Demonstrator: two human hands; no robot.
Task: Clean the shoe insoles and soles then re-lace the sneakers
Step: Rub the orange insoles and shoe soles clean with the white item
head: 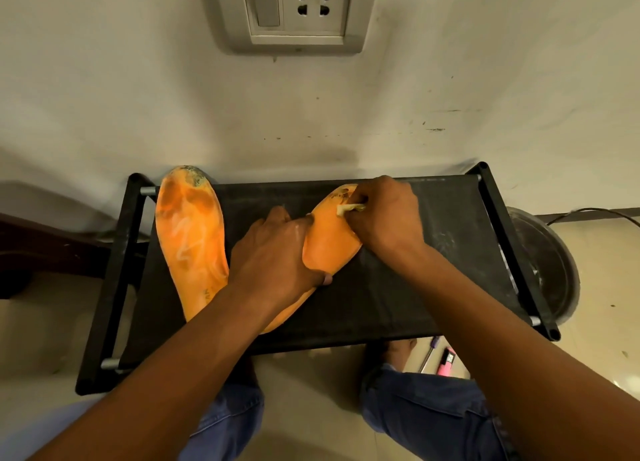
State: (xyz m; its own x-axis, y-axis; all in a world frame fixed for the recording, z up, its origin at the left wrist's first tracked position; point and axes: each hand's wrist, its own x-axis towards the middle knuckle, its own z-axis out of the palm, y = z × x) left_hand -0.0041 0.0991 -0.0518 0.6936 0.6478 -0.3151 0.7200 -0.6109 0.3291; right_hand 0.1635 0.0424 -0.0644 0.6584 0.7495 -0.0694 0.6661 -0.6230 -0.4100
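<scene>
Two orange insoles lie on a black low stand (pixel 433 252). The left insole (pixel 190 238) lies flat with white soapy streaks and a dirty toe end. My left hand (pixel 273 256) presses down on the right insole (pixel 329 242), covering its heel half. At that insole's toe end, my right hand (pixel 384 214) grips a small pale scrubber (pixel 349 208) against the dark stains. No sneakers or laces are in view.
The stand sits against a marked white wall with a socket plate (pixel 298 10). A round metal basin (pixel 550 263) stands on the floor at the right. A pink object (pixel 446 363) and a thin tool lie on the floor by my knees. Dark furniture sits left.
</scene>
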